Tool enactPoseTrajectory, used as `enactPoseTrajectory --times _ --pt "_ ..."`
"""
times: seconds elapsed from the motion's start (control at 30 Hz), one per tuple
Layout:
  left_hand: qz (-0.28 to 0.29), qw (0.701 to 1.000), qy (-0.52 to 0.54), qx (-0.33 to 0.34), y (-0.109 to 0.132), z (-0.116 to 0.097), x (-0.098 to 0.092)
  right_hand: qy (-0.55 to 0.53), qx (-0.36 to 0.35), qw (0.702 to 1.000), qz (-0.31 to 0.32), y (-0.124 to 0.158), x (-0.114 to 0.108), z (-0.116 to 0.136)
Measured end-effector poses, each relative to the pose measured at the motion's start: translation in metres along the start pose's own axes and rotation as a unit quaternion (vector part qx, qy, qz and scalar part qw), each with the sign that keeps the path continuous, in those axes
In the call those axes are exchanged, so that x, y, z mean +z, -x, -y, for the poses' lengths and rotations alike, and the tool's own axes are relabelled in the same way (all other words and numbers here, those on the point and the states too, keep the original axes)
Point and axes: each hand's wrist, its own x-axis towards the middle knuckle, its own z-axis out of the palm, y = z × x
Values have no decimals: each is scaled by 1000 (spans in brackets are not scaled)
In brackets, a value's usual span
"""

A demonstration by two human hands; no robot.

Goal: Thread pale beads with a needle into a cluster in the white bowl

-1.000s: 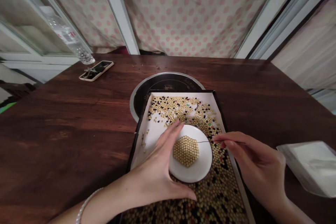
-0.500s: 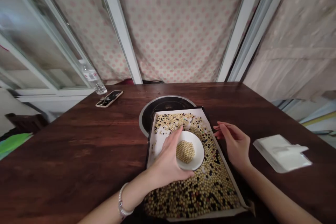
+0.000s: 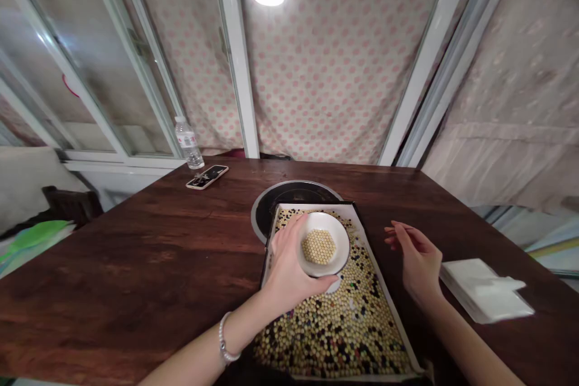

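Observation:
My left hand (image 3: pixel 289 271) grips the rim of a small white dish (image 3: pixel 338 243), holding it tilted slightly over the far end of a white-lined tray (image 3: pixel 388 313). A neat hexagon of glued soybeans (image 3: pixel 319 246) lies in the dish. Mixed pale and dark beans (image 3: pixel 335 332) cover the tray, and the dish hides some of them. My right hand (image 3: pixel 418 259) hangs beyond the tray's right edge, over the wooden table, with its fingertips pinched. A thin needle (image 3: pixel 400 228) seems to be between them, though it is faint at this size.
The tray sits on a dark wooden table (image 3: pixel 136 241), overlapping a round black cooktop (image 3: pixel 271 217). A folded white packet (image 3: pixel 482 289) lies to the right. A phone with keys (image 3: pixel 207 177) and a water bottle (image 3: pixel 186 142) stand at the far left.
The view has tilted upward. My left hand has moved the dish toward the tray's far end, and my right hand has drawn back rightward off the tray.

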Motion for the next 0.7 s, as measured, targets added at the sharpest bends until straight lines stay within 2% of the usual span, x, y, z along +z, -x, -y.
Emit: enactPoseTrajectory --times 0.1,0.2,0.37,0.4,0.53,0.7 --pt "19 1000 -11 8 -3 -4 -10 -2 8 1000 11 0 1 0" --pt "71 997 6 37 -7 -11 -32 -2 20 999 30 2 1 1" --pt "203 973 55 98 -13 -23 -76 -1 35 998 52 7 0 4" --pt "214 969 54 113 -13 -25 -84 -1 35 998 51 7 -1 5" --pt "216 967 26 133 -11 -39 -106 -2 28 999 36 7 -2 6" --pt "226 965 6 130 -5 -56 -123 11 40 998 40 6 -6 4"
